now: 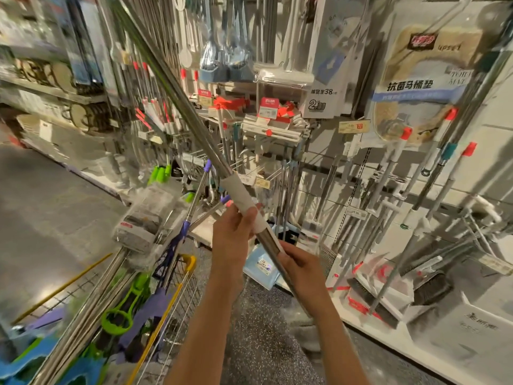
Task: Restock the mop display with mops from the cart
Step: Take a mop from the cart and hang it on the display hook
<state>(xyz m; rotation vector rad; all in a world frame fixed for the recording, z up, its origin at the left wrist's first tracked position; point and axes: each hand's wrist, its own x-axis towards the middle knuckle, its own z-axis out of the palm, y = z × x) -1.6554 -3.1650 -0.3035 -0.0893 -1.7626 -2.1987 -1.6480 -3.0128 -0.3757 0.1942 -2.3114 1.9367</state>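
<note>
Store aisle w/ mop display (277, 129) ahead, cart (177, 279) at left. Mop pole (194, 118) is held diagonally, fingers of left hand (234, 232) and right hand (301, 269) clamped round it, probably for steering toward display hooks.

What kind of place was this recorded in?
Most likely a shop aisle for cleaning goods. Mops and brooms hang on a wall display with price tags on the hooks, and a wire cart loaded with mops stands at the left. Both hands, left and right, grip a mop pole.
</note>
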